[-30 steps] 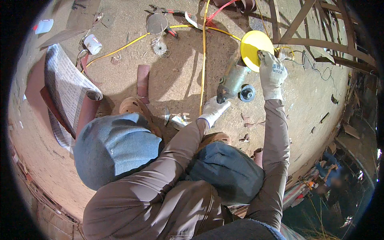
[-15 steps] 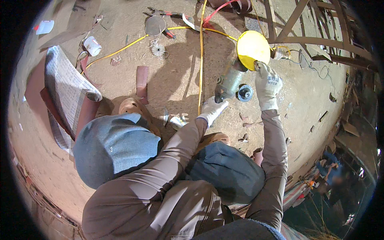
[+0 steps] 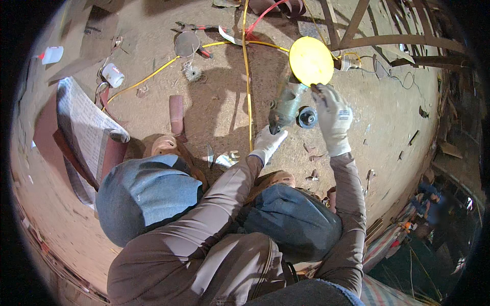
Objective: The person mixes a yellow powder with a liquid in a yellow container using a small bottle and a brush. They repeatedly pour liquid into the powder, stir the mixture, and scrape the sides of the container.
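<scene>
A grey-green handheld power tool (image 3: pixel 288 104), which looks like a disc sander, tilts up from the floor between my hands. A flat, round yellow disc (image 3: pixel 311 61) covers its far end. My gloved left hand (image 3: pixel 269 143) is closed around the tool's near, dark end. My right hand (image 3: pixel 333 116), in a white glove with dark fingertips, pinches the disc's lower right rim. Just right of the tool body is a round black part (image 3: pixel 307 117) with a hub in its middle; whether it joins the tool is unclear.
A yellow cord (image 3: pixel 248 86) crosses the floor. Pliers (image 3: pixel 194 26), a round grey disc (image 3: pixel 187 44) and a wire wheel (image 3: pixel 192 74) lie beyond. Sandpaper sheets (image 3: pixel 84 115) curl at left near a white cup (image 3: pixel 113 75). A metal frame (image 3: pixel 398 42) stands far right.
The view has shifted slightly, so everything sits a little farther left. My right hand has turned a little at the disc's rim. My left hand keeps its hold.
</scene>
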`<move>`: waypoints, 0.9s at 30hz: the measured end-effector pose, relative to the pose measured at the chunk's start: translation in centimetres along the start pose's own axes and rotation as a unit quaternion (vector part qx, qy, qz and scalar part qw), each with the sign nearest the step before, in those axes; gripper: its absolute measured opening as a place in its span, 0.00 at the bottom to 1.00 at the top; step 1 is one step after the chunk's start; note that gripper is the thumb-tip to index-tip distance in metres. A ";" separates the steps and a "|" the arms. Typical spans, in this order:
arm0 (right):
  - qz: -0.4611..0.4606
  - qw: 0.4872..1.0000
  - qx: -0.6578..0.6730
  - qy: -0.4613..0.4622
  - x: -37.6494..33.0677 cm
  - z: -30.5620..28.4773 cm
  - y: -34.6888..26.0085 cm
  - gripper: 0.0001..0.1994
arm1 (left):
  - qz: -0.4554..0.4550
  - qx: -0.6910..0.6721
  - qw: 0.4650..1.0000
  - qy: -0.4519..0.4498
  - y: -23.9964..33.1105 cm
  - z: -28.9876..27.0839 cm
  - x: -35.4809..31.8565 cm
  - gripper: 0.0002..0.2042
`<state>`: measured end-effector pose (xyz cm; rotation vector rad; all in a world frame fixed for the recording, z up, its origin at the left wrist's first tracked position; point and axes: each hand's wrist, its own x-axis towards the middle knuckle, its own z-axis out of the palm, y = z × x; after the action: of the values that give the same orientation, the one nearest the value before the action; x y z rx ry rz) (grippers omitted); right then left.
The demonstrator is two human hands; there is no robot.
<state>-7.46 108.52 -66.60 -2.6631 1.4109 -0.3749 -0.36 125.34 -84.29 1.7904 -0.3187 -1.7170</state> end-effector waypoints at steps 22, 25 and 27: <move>0.222 0.966 0.121 0.051 1.2 -0.2 8.0 0.16 | -0.051 -0.199 0.970 -0.126 -0.4 -1.6 1.0 0.10; 0.184 0.976 0.099 0.062 1.3 0.3 8.0 0.16 | -0.033 -0.185 0.975 -0.120 -0.4 -1.5 0.7 0.11; 0.206 0.968 0.132 0.064 1.1 1.1 8.7 0.16 | -0.030 -0.178 0.976 -0.119 0.0 -1.3 0.5 0.12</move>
<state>-13.57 102.67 -69.31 -2.1032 1.7589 -0.6447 0.92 125.45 -84.75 1.3539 -0.0488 -1.8980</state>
